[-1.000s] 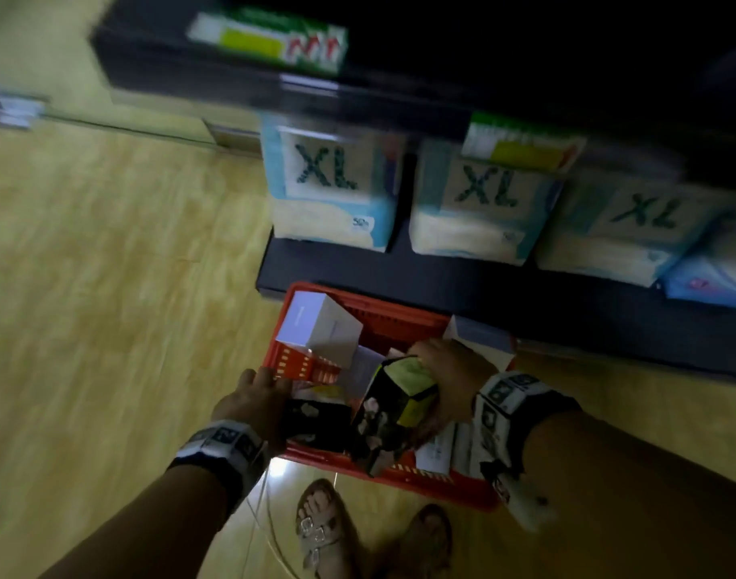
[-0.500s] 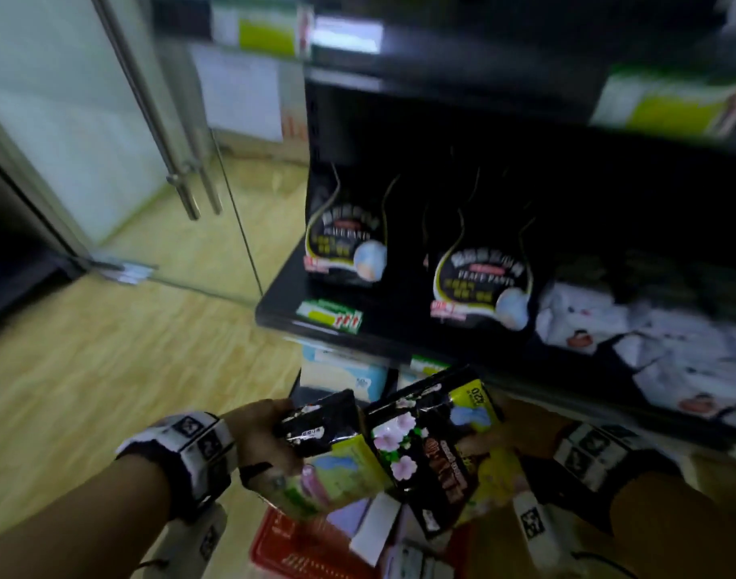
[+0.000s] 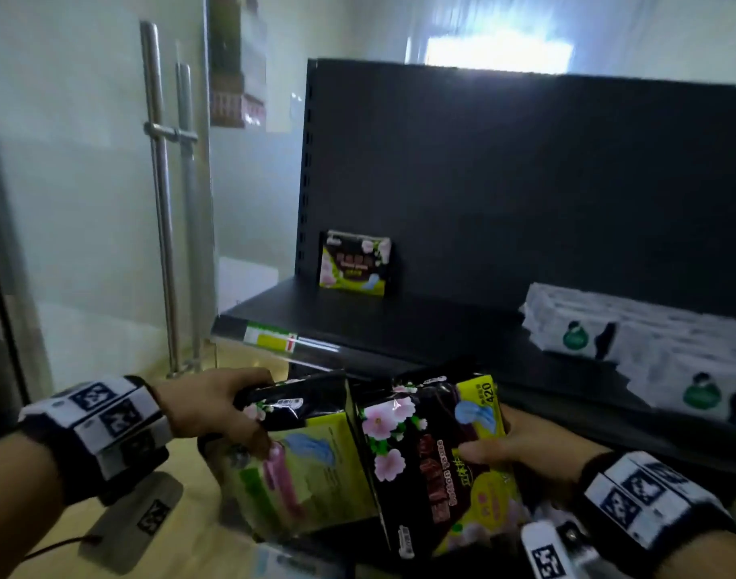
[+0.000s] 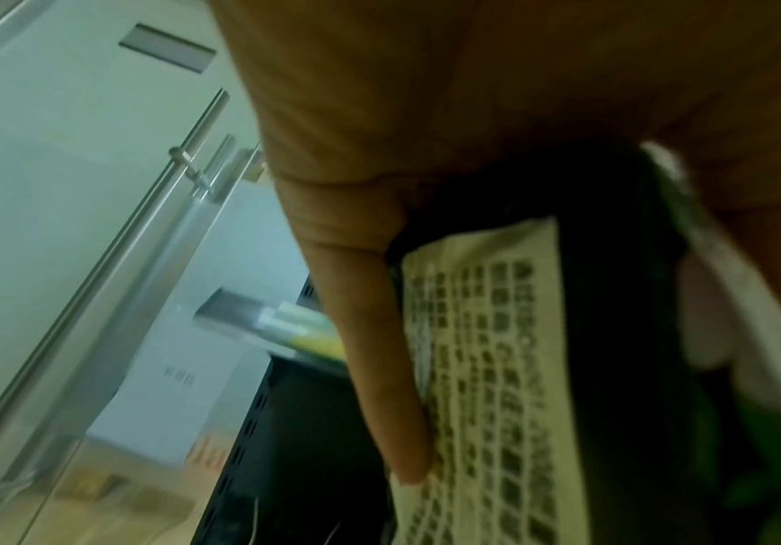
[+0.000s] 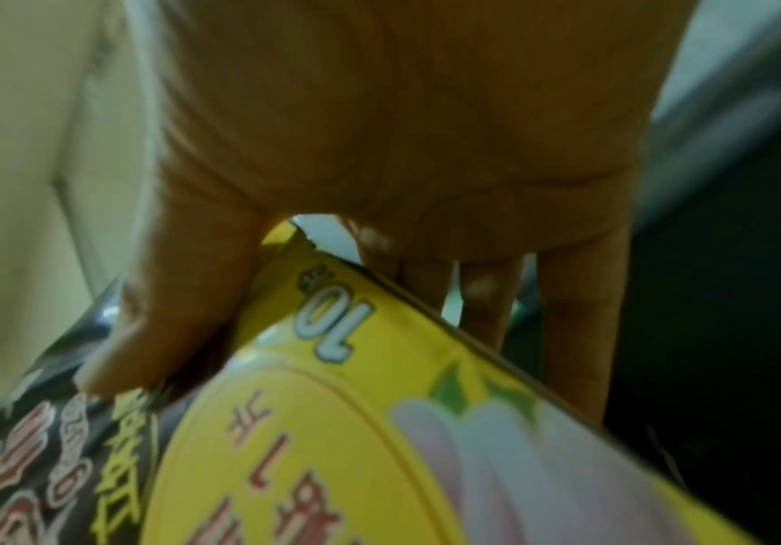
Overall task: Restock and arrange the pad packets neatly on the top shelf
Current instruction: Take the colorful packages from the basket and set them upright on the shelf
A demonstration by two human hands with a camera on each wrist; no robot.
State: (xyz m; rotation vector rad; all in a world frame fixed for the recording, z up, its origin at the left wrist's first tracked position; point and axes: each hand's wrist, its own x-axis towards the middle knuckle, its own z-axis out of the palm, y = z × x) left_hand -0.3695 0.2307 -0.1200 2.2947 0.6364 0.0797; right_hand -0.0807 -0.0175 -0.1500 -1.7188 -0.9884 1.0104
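Observation:
My left hand (image 3: 232, 415) grips a black and yellow-green pad packet (image 3: 312, 457) by its top edge, thumb on its printed back (image 4: 486, 368). Beside it, my right hand (image 3: 521, 449) pinches a second black packet with pink flowers (image 3: 433, 465), thumb on its front (image 5: 286, 424). Both packets hang just below and in front of the black top shelf (image 3: 399, 323). One matching packet (image 3: 354, 263) stands upright at the shelf's back left.
White packets with green logos (image 3: 633, 332) lie stacked on the right side of the shelf. A glass door with metal handles (image 3: 165, 194) stands to the left. A price label (image 3: 270, 336) sits on the shelf's front edge. Wooden floor lies below.
Both hands lifted the packets out of the red basket on the floor and raised them to the top shelf's height. My view rose from the lower shelves to the top shelf.

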